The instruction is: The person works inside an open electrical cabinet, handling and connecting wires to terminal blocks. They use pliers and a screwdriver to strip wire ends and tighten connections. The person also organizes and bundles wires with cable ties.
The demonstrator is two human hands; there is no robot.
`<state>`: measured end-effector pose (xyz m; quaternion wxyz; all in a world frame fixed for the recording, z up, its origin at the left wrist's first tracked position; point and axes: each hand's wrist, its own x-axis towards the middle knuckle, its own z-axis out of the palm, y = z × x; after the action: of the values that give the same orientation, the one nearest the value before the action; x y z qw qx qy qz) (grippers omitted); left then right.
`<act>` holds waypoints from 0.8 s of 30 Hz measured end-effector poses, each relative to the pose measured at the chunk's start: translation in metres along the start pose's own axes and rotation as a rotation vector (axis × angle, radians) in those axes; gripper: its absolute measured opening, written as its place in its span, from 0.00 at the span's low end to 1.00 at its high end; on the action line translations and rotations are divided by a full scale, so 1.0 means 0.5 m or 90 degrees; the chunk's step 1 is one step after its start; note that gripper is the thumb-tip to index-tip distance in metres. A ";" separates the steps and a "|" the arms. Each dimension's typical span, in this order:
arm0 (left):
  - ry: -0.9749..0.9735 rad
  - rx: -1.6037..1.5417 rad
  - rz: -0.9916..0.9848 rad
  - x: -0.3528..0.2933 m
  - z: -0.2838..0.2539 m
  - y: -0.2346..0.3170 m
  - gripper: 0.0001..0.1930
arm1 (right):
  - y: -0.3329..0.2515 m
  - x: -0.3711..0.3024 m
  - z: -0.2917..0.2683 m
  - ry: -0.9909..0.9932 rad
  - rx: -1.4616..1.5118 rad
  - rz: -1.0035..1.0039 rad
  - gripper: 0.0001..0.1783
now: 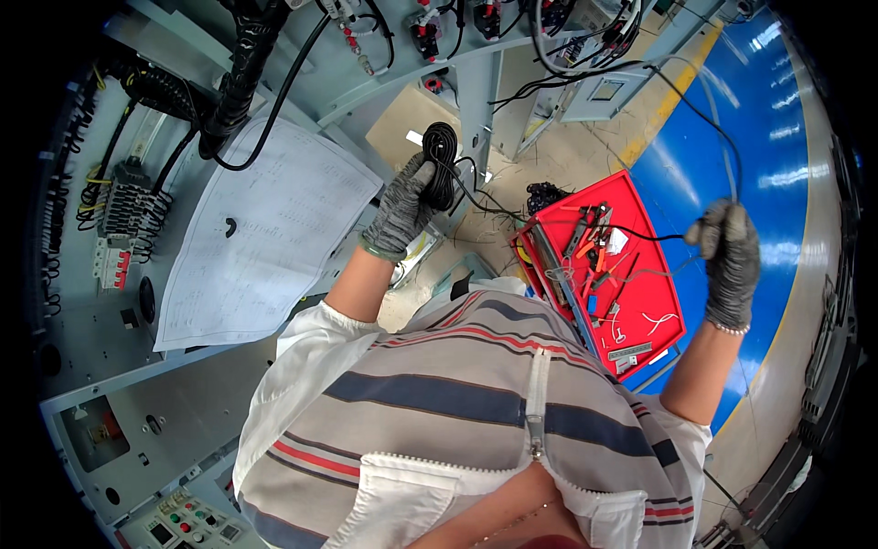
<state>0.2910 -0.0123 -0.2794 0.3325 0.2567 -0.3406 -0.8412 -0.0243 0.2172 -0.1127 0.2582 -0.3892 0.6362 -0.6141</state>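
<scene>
My left hand (401,210), in a grey knit glove, is closed around a bundled coil of black cable (441,163). From the coil a length of black cable (640,236) runs right, over a red tool tray, to my right hand. Raised beyond the tray's right side, my gloved right hand (729,252) has its fingers curled in a pinch on that black cable. A grey cable (722,137) also comes down to the right fingers from above; whether they grip it too is hard to make out.
The red tray (631,194) holds pliers, screwdrivers and wire scraps. Left of me, a large paper sheet (265,238) hangs over the cabinet, near breakers (114,265) and corrugated black conduit (245,73). Loose cables (585,73) hang at the top. Blue flooring (677,183) lies at right.
</scene>
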 end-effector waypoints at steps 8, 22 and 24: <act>-0.044 0.088 -0.020 -0.039 0.101 0.030 0.23 | 0.050 0.022 0.109 -0.012 0.186 0.017 0.20; -0.103 0.046 0.052 -0.094 0.181 0.076 0.29 | 0.136 0.003 0.149 -0.235 0.731 0.234 0.14; -0.096 0.032 0.034 -0.101 0.187 0.076 0.29 | 0.124 -0.008 0.182 -0.215 0.638 0.272 0.15</act>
<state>0.2769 0.0417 -0.1815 0.3218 0.1918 -0.3926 -0.8400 0.0402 0.1642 -0.1845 0.6277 -0.1746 0.2818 -0.7043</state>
